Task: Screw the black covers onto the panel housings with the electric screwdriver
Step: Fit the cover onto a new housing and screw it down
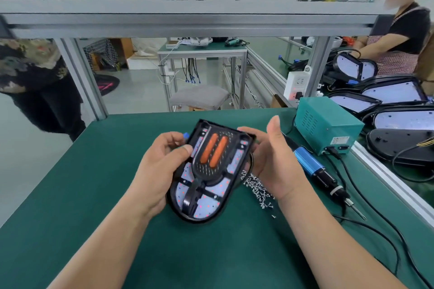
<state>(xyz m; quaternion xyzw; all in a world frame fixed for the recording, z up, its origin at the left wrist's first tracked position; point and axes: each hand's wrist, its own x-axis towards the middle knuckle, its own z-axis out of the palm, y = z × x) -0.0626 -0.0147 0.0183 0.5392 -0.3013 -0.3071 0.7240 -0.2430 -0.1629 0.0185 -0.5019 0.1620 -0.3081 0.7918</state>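
The step in hand seems to be the seating of the black perforated plastic cover with two orange strips [207, 170] in the black rounded plastic panel housing [202, 214], which is held tilted above the green table mat [105, 195]; I see no screwing yet. The left hand [162, 166] grips the left edge of the housing, with fingers [185, 149] curled. The right hand [277, 164] holds the far right edge, thumb straight up. The next move probably calls for one free hand to take the blue and black electric screwdriver [312, 166], which lies near the pile of small silver screws [258, 187].
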